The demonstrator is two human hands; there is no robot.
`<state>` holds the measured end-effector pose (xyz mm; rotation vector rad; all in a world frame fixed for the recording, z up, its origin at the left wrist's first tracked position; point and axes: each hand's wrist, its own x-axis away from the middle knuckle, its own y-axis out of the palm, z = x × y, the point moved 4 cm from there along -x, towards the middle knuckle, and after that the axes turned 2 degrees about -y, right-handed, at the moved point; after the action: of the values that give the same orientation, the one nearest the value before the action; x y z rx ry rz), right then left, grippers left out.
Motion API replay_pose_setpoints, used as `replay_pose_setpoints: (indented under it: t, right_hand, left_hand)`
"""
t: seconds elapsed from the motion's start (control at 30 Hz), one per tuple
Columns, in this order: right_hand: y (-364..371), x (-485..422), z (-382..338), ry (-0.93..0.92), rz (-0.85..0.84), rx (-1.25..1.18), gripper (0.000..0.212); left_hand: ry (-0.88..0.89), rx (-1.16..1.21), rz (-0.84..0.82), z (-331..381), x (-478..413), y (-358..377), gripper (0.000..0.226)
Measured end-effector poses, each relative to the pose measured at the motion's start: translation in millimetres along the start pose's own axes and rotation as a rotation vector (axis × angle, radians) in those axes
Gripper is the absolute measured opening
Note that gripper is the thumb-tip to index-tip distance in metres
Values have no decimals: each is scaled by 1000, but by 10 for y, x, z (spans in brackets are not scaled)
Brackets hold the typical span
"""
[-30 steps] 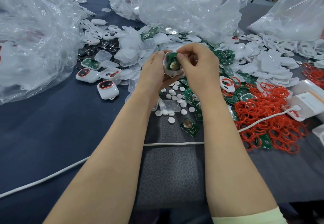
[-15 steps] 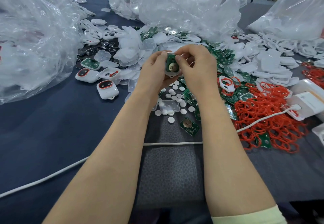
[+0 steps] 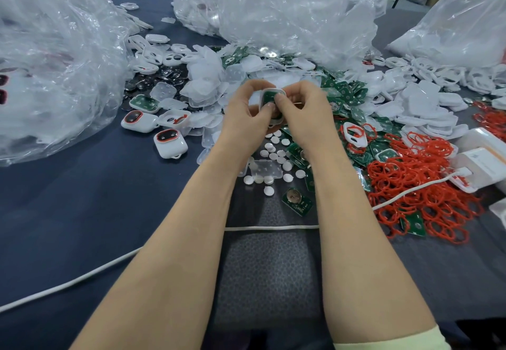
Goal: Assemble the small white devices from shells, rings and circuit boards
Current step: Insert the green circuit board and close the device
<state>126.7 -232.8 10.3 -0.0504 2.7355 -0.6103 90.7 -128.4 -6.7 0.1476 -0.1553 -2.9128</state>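
Shell is pinched in the left hand fingers so it can't wobble, right hand fingers gripping it too and pushing the green circuit board in, I'd guess.

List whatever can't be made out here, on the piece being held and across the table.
Head view throughout.
The shell: lower half hidden by the left hand and right hand.
The left bag: contents blurred by crinkled plastic.
The white box: cut off by the right edge.
The loose circuit board: print too small.
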Motion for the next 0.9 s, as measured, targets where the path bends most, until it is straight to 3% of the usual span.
replay_pose_setpoints:
  t: [0.17,0.4,0.57,0.9]
  right_hand:
    - [-19,6,4,19,30,-31,2]
    - [-22,14,6,35,20,-41,16]
    - [-46,40,-70,-87,102,69,15]
    - [-28,62,-132,-174,91,238,17]
  left_hand:
    - [1,-18,-2,-16,-18,23,23]
    - [-66,48,22,-78,-47,5,27]
    - [-42,-4,28,-90,-45,-12,32]
    - [-11,-101,35,-97,-56,-6,32]
